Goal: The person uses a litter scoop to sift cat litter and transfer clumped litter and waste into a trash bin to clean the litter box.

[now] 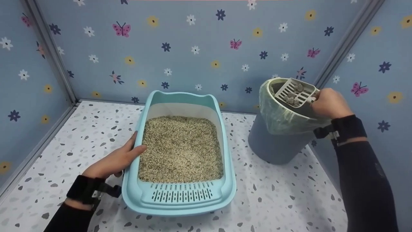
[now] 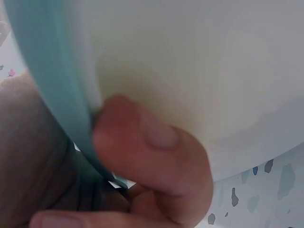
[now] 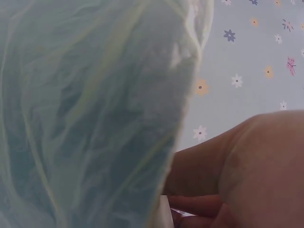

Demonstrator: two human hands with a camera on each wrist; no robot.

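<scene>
A light-blue litter box (image 1: 228,180) holds grainy tan litter (image 1: 180,148). At its left side my left hand (image 1: 117,158) grips the rim, thumb over the top edge; the left wrist view shows curled fingers (image 2: 156,147) against the pale outer wall. My right hand (image 1: 331,103) holds a pale slotted litter scoop (image 1: 287,86) by its handle above the mouth of a trash bin (image 1: 273,146). Several grey clumps (image 1: 292,99) lie on the scoop. In the right wrist view, the bin's liner hides most of the scoop.
A translucent yellowish bag (image 1: 273,117) lines the bin and folds over its rim. Flower-patterned blue panels (image 1: 193,58) enclose the back and both sides. The box and bin stand on a white speckled surface (image 1: 264,193), with the bin near the right-hand panel.
</scene>
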